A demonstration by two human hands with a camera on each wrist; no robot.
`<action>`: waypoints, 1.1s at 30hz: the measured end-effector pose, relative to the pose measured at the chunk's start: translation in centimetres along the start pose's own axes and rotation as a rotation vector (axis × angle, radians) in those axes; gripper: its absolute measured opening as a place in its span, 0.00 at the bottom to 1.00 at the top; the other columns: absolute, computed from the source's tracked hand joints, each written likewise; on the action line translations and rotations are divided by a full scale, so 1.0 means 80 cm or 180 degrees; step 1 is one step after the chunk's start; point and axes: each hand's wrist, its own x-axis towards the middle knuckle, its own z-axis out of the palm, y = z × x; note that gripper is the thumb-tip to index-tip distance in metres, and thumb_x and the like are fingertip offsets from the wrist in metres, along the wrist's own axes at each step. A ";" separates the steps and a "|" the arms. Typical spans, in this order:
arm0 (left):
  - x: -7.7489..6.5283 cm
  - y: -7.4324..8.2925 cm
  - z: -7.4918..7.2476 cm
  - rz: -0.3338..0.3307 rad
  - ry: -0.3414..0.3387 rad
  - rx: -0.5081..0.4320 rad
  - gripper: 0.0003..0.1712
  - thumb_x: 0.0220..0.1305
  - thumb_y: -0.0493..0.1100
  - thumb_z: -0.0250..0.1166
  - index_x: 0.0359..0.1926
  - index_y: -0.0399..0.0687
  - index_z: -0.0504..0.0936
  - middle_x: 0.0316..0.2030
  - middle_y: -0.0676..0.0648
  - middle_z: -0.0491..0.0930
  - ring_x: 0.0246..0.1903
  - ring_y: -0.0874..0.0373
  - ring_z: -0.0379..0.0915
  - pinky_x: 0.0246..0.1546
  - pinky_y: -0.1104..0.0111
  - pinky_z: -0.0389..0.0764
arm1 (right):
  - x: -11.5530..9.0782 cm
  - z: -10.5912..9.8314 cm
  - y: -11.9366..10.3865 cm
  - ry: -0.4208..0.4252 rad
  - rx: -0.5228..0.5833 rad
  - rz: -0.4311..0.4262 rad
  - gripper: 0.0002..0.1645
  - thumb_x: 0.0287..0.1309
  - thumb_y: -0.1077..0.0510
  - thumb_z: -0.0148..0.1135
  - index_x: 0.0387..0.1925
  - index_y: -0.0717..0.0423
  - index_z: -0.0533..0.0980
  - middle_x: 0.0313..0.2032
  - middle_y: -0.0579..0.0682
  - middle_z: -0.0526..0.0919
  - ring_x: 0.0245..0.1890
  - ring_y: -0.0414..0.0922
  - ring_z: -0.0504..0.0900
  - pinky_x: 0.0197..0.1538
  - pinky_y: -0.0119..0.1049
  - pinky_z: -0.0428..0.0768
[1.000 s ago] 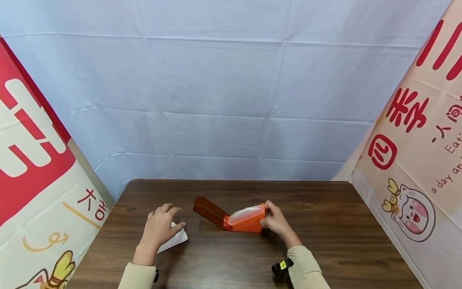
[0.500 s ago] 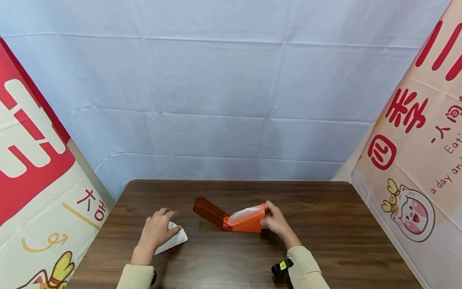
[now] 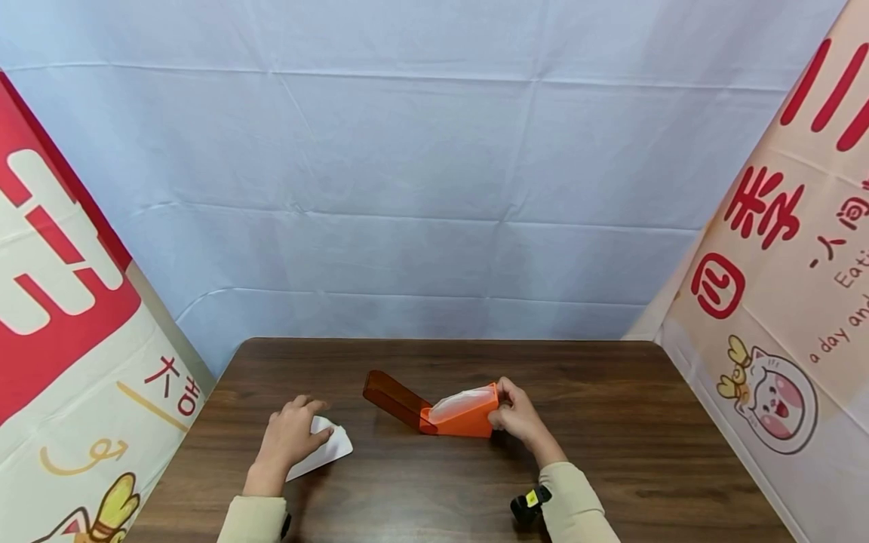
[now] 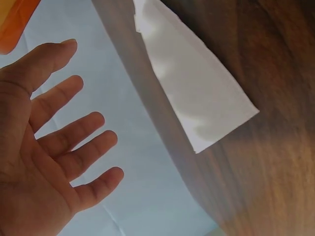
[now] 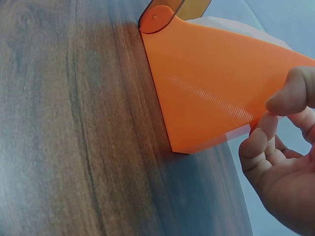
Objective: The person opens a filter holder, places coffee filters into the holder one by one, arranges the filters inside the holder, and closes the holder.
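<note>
I am surveying a dark wooden table (image 3: 611, 430). Near its middle the orange case (image 3: 460, 425) is standing, long axis running left to right, low hinge end facing the left hand side, see-through brown lid (image 3: 397, 400) hanging open that way, white sheets (image 3: 462, 405) showing inside. At the tall end my right hand (image 3: 521, 415) is pinching the case's edge between thumb and fingers. Well to the left, my left hand (image 3: 288, 437) is hovering with fingers spread and slightly bent, holding nothing. The white piece (image 3: 331, 450) is lying flat on the table, partly behind that hand in the head view; I am reading no contact in the left wrist view. Deciding relation, I am judging: the piece is lying just beside the left hand, its visible near edge slanting from near left to far right, the right hand being well apart
</note>
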 end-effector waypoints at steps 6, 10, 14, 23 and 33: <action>0.000 -0.008 0.005 -0.0035 -0.0017 -0.0015 0.22 0.47 0.48 0.72 0.45 0.46 0.82 0.44 0.39 0.76 0.42 0.39 0.73 0.35 0.44 0.71 | 0.000 0.000 0.000 0.0017 0.0000 0.0013 0.19 0.32 0.78 0.52 0.30 0.60 0.64 0.23 0.54 0.69 0.16 0.46 0.65 0.22 0.35 0.66; -0.001 -0.013 0.008 -0.0052 -0.0014 -0.0014 0.21 0.47 0.48 0.72 0.44 0.46 0.82 0.45 0.38 0.76 0.41 0.39 0.74 0.33 0.44 0.71 | 0.001 -0.001 -0.001 0.0011 0.0019 0.0035 0.19 0.32 0.78 0.53 0.30 0.60 0.64 0.23 0.53 0.69 0.16 0.45 0.66 0.21 0.35 0.67; -0.001 -0.018 0.012 -0.0078 -0.0053 -0.0009 0.21 0.47 0.47 0.72 0.44 0.46 0.82 0.44 0.38 0.76 0.40 0.38 0.74 0.32 0.43 0.71 | -0.002 -0.001 -0.011 -0.0044 0.0074 0.0033 0.19 0.32 0.79 0.52 0.30 0.62 0.64 0.22 0.53 0.69 0.16 0.45 0.66 0.21 0.35 0.67; 0.001 -0.035 0.025 -0.0166 -0.0141 -0.0045 0.21 0.44 0.46 0.71 0.41 0.44 0.83 0.39 0.40 0.77 0.36 0.39 0.75 0.30 0.45 0.73 | -0.016 0.001 -0.041 -0.0093 0.0025 0.0037 0.17 0.33 0.78 0.52 0.30 0.64 0.64 0.23 0.53 0.69 0.17 0.45 0.67 0.23 0.35 0.68; 0.005 -0.043 0.033 -0.0230 -0.0181 -0.0080 0.20 0.40 0.40 0.70 0.40 0.44 0.84 0.39 0.39 0.77 0.36 0.39 0.74 0.28 0.47 0.74 | -0.015 0.001 -0.037 -0.0111 0.0059 -0.0033 0.17 0.32 0.79 0.51 0.29 0.65 0.64 0.22 0.52 0.69 0.16 0.45 0.67 0.22 0.35 0.68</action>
